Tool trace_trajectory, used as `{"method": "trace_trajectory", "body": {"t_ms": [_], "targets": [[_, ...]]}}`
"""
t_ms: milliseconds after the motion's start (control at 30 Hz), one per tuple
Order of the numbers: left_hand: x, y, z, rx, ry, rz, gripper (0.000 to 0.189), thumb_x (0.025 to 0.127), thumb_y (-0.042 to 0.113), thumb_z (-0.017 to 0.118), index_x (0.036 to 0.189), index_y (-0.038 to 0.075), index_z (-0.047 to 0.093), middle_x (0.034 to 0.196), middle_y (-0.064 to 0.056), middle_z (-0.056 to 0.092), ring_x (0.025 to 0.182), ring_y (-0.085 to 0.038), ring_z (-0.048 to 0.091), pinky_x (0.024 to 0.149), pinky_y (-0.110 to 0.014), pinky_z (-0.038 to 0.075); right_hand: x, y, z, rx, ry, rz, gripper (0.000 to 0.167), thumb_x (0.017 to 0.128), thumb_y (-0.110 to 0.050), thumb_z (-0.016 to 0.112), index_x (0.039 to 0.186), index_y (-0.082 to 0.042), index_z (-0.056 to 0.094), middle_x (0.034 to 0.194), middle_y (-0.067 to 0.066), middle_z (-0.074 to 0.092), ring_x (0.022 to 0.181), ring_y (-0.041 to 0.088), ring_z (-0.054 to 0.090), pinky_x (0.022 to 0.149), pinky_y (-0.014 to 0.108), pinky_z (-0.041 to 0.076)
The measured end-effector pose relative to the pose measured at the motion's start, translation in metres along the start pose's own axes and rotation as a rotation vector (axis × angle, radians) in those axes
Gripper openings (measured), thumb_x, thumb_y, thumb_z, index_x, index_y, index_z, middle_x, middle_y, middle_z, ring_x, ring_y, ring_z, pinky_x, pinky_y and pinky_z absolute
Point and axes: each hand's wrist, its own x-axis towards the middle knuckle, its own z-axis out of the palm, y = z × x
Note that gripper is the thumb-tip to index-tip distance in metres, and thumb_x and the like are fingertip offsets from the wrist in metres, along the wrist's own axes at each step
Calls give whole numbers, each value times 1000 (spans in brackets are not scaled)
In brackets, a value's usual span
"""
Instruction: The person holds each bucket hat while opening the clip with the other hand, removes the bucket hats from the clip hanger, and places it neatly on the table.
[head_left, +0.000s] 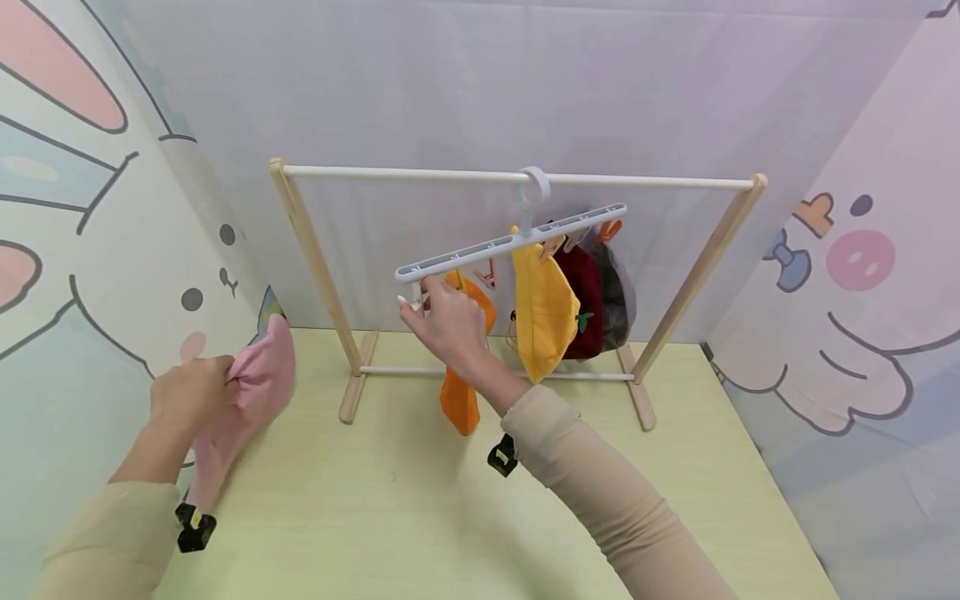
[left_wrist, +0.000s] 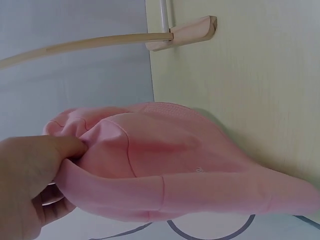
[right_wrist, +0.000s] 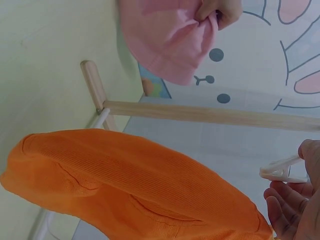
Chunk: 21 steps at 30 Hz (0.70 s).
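Observation:
At the left, my left hand [head_left: 187, 393] grips a pink bucket hat [head_left: 264, 367] by its gathered fabric; the left wrist view shows thumb and fingers pinching the cloth of the pink hat [left_wrist: 165, 155]. My right hand [head_left: 456, 327] is at the left end of a grey clip hanger [head_left: 465, 252]. It pinches a white clothes peg [right_wrist: 280, 171] there, with nothing between the peg's jaws. Next to this hand hangs an orange hat [right_wrist: 135, 175], partly hidden by it in the head view. The hanger tilts, its left end lower.
A yellow hat [head_left: 542, 312], a dark red hat [head_left: 581, 275] and a grey hat [head_left: 617, 304] hang on the hanger's right half. A pink peg [head_left: 487, 275] and an orange peg [head_left: 609, 231] show too. The hook hangs on a rack's white rail [head_left: 420, 174].

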Motion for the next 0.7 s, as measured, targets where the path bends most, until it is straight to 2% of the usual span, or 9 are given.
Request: {"method": "trace_trajectory", "body": {"t_ms": [400, 700], "targets": [[9, 2, 14, 36, 49, -12, 10, 81, 14, 60, 80, 5, 55, 73, -25, 58, 54, -39, 51, 40, -46, 35, 0, 0, 0, -5, 8, -5, 28, 85, -44, 57, 88, -16, 56, 69, -8, 60, 47, 7, 45, 40, 19, 32], [12, 7, 30, 15, 18, -47, 4, 80, 8, 57, 81, 4, 55, 72, -24, 58, 55, -38, 51, 41, -45, 36, 1, 0, 0, 7, 9, -9, 28, 85, -43, 57, 89, -15, 56, 69, -7, 60, 47, 7, 44, 40, 19, 31]]}}
